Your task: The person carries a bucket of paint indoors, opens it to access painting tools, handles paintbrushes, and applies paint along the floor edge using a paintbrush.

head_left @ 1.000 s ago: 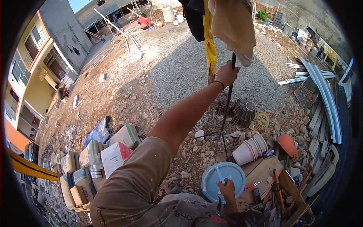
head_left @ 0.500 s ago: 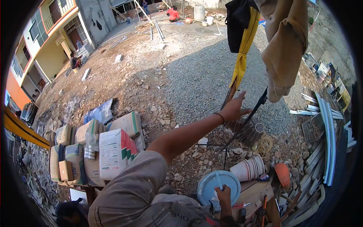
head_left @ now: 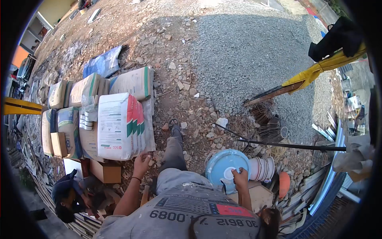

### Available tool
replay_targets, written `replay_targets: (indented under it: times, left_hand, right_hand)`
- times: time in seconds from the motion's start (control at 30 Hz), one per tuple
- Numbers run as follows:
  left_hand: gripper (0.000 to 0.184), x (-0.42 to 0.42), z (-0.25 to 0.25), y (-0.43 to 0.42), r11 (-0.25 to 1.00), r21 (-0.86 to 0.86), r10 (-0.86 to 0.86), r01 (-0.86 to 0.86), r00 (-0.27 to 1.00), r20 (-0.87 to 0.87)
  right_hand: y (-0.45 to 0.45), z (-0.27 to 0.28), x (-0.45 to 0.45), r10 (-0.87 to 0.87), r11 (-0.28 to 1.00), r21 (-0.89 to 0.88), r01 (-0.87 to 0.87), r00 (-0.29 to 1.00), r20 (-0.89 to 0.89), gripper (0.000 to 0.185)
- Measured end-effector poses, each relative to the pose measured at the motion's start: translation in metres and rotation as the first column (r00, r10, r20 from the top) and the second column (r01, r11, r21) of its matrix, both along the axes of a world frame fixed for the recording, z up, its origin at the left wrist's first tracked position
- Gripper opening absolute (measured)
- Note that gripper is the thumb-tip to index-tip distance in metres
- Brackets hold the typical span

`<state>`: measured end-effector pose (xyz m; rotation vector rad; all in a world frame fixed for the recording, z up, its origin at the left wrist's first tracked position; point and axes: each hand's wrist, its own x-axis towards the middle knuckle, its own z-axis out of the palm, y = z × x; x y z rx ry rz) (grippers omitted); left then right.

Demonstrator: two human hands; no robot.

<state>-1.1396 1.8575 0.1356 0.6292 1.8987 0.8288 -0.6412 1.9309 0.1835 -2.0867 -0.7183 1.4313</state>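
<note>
the left forearm [head_left: 127, 197] angles forward and inward from the elbow, bare, with a thin dark band [head_left: 136, 179] around the wrist. the left hand [head_left: 142, 163] sits at its end, loosely bent and not closed into a fist, a little farther forward than the right hand [head_left: 240, 179]. the right forearm [head_left: 244, 200] is also bare and points almost straight ahead, seen foreshortened. the fingers of the right hand are curled; their exact grip is too small to tell. the two hands are well apart, one on each side of the torso [head_left: 191, 207].
</note>
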Motion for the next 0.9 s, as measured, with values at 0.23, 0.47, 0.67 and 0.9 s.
replay_targets:
  times: [0.23, 0.47, 0.67, 0.9]
  left_hand:
    - [0.051, -0.107, -0.025, 0.183, 0.999, 0.022, -0.027, 0.025, 0.998, 0.058]
    - [0.059, -0.245, 0.135, 0.531, 0.747, 0.470, -0.269, 0.471, 0.860, -0.435]
    - [0.059, -0.201, 0.212, 0.730, 0.097, 0.273, -0.885, 0.957, 0.209, -0.415]
    - [0.062, -0.369, 0.030, 0.839, 0.813, 0.231, -0.443, 0.535, 0.825, -0.351]
  right_hand:
    - [0.200, 0.001, -0.101, -0.028, 0.991, -0.128, 0.039, 0.996, 0.084, 0.061]
    - [0.421, 0.094, -0.179, -0.075, 0.994, -0.084, 0.074, 0.997, -0.008, 0.013]
    - [0.620, 0.108, -0.271, -0.101, 0.994, 0.036, 0.103, 0.993, -0.057, 0.014]
    - [0.897, 0.076, -0.407, 0.010, 1.000, 0.019, -0.007, 0.981, -0.191, 0.010]
